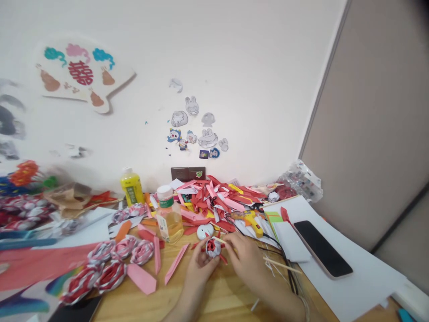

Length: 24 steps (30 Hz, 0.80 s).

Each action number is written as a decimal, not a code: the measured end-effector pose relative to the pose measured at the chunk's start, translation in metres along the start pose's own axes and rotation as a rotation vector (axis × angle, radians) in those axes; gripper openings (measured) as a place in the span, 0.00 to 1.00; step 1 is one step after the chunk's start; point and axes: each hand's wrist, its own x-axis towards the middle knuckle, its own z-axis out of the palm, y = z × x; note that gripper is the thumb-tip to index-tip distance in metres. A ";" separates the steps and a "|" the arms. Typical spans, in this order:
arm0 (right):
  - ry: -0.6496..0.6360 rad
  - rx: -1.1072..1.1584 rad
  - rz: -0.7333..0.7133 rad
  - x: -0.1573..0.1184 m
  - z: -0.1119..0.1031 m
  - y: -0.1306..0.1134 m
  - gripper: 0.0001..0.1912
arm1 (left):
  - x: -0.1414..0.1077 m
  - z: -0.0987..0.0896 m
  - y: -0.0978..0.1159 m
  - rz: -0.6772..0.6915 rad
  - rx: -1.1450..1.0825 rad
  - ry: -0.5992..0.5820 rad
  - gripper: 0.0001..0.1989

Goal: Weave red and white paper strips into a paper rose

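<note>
The left grip (pixel 200 264) was closed on a red-and-white paper rosette (pixel 212 247); the right grip (pixel 245 253) pinched a thin stick (pixel 220 240) at its edge. Beneath lay a wooden table (pixel 224 300), cluttered with folded paper strips (pixel 231 204); behind rose a white wall (pixel 254 67).

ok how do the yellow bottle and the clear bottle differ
The yellow bottle looks bright yellow; the clear bottle looks pale amber. The yellow bottle stands nearer the wall; the clear bottle stands nearer the left hand. Both are white-capped, with some green on them.
</note>
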 end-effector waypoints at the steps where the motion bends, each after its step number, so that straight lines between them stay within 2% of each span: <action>1: 0.002 0.019 0.017 -0.001 0.001 0.001 0.10 | 0.000 -0.001 0.001 -0.001 0.006 -0.008 0.30; 5: 0.008 0.050 0.031 -0.003 0.008 0.004 0.10 | -0.003 -0.002 0.003 0.015 -0.005 0.002 0.28; 11: 0.019 0.088 0.089 0.000 0.004 0.005 0.10 | -0.008 0.003 -0.003 -0.043 -0.113 0.014 0.34; 15: -0.053 0.222 0.190 0.005 -0.003 0.006 0.12 | -0.011 0.005 0.002 -0.103 -0.153 0.044 0.30; 18: -0.076 0.288 0.189 0.008 -0.007 0.010 0.13 | -0.013 0.006 0.005 -0.125 -0.166 0.047 0.28; 24: -0.068 0.325 0.183 0.012 -0.009 0.019 0.12 | -0.006 0.002 -0.005 -0.010 -0.028 0.027 0.25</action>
